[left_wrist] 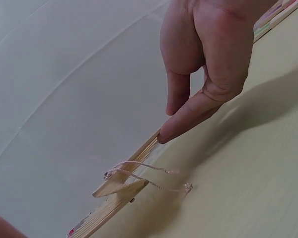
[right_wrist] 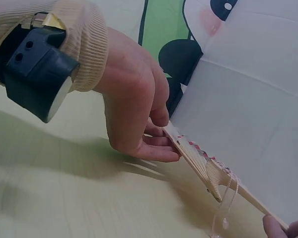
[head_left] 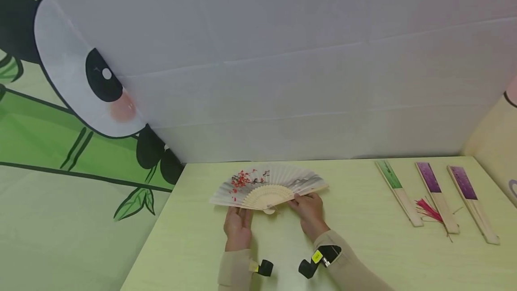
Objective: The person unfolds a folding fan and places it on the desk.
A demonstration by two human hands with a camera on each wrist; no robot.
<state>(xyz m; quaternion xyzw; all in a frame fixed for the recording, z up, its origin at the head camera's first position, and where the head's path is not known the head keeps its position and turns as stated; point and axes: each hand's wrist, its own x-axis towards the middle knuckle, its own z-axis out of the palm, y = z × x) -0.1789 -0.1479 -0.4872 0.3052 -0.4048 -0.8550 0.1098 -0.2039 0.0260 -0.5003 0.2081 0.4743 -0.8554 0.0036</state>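
A folding fan (head_left: 268,187) is spread wide above the table, its pale leaf printed with red blossoms and its wooden ribs meeting at a pivot on the near side. My left hand (head_left: 238,228) pinches the left outer rib; the right wrist view shows this left hand (right_wrist: 134,99) with thumb and fingers on either side of the fan's edge. At the right outer rib, my right hand (head_left: 311,212) grips with thumb and fingers, and the left wrist view shows this right hand (left_wrist: 208,59) too. A thin pinkish cord (left_wrist: 139,168) hangs looped from the pivot.
To the right lie a folded green fan (head_left: 397,192), a folded purple fan (head_left: 438,196) with a red tassel (head_left: 428,210), and another folded purple fan (head_left: 472,203). A white cloth wall (head_left: 282,80) rises behind the pale table (head_left: 181,237). A panda print covers the left side.
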